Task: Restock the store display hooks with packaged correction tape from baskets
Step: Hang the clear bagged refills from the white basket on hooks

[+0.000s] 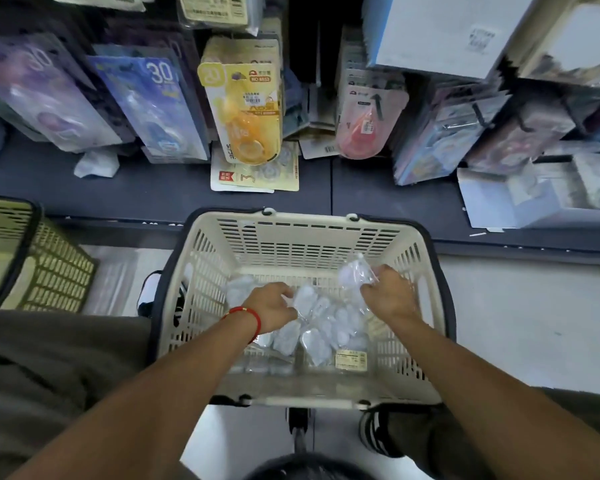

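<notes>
- Head view, looking straight down: both bare forearms reach into a cream plastic basket [302,237] standing on the floor in front of a dark shelf.
- Packets of correction tape [321,327], pale blue in clear wrap, lie heaped on the basket floor, mostly between the two hands and a little nearer the person than either hand.
- Left hand [274,304], with a red bracelet [246,315] at the wrist, hangs palm down at the pile's left edge. Its fingers curl onto the packets; whether they actually pinch one cannot be told.
- Right hand [387,289] is further forward and higher, fingers curled round one raised packet [354,275] that stands clear of the heap, its long side tilted up and away toward the far basket wall.
- Judgement: the right hand is the one ready to carry stock upward; the display lies ahead of it, beyond the basket's far rim.
- Hanging packs [243,109] in yellow, blue and pink crowd the display above the shelf; the hooks themselves are hard to make out.
- Green basket [45,268] sits off to the left, contents unclear.
</notes>
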`<act>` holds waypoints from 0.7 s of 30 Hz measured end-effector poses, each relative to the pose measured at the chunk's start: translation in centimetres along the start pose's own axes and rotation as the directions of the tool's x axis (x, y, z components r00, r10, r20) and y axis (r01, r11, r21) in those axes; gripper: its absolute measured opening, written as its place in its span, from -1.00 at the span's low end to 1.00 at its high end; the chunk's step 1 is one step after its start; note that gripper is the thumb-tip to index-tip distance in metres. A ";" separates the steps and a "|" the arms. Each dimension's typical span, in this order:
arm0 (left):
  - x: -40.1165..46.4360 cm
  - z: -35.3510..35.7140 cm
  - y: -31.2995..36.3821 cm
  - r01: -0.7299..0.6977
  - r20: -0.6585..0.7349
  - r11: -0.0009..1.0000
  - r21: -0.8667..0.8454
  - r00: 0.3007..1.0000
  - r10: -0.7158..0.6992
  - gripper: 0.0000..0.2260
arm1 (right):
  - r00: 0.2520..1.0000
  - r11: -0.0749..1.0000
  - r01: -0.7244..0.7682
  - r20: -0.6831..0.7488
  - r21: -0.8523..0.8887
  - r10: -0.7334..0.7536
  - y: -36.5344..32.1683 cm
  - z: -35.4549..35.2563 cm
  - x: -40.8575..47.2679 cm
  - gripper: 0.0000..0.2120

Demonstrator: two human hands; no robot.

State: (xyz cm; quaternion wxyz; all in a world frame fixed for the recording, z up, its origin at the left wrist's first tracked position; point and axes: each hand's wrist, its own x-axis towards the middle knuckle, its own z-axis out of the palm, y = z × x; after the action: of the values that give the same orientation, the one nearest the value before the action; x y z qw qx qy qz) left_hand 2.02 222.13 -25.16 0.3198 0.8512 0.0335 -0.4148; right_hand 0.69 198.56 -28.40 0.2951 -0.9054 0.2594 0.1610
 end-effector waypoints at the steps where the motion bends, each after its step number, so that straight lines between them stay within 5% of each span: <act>1: 0.0 -0.1 0.4 0.016 0.018 0.992 -0.128 1.000 -0.014 -0.53 | 0.998 0.975 -0.023 0.061 0.219 0.010 -0.7 -0.7 -0.2 -0.71; 3: -0.2 -0.1 1.1 0.049 0.067 0.910 -0.412 0.997 -0.024 -0.42 | 0.958 0.817 -0.108 0.278 0.566 -0.066 -2.3 -1.4 -0.9 -0.70; 6: -0.3 -0.1 1.7 0.017 0.009 0.760 -0.650 1.000 -0.015 -0.55 | 0.827 0.740 -0.151 0.494 0.655 -0.268 -3.5 -0.7 -1.3 -0.81; 8: -0.5 -0.5 1.4 -0.027 -0.108 0.776 -0.631 0.993 -0.054 -0.60 | 0.866 0.822 -0.151 0.474 0.550 -0.158 -3.1 0.9 -1.1 -0.77; 10: -0.6 -1.1 0.6 -0.027 -0.171 0.794 -0.607 0.981 -0.096 -0.51 | 0.919 0.966 -0.166 0.386 0.200 0.079 -2.0 2.9 -0.6 -0.60; 13: -1.2 -1.6 -1.0 -0.021 -0.187 0.755 -0.656 0.973 -0.135 -0.46 | 0.884 0.945 -0.159 0.385 -0.286 0.265 -1.0 6.2 -0.7 -0.22; 17: -1.4 -1.2 -2.4 0.028 -0.175 0.759 -0.651 0.967 -0.187 -0.50 | 0.893 0.884 -0.204 0.290 -0.420 0.344 -2.0 10.1 -1.8 0.33; 21: -1.1 -0.9 -2.7 0.052 -0.163 0.744 -0.667 0.963 -0.213 -0.58 | 0.874 0.915 -0.319 0.296 -0.249 0.385 -1.8 10.3 -1.9 0.24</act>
State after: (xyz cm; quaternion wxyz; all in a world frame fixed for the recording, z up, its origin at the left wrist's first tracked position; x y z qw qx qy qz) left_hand 1.04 225.05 -25.39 0.5615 0.7219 0.2742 -0.2975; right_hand -1.23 206.82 -34.70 0.2121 -0.8254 0.3489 0.3899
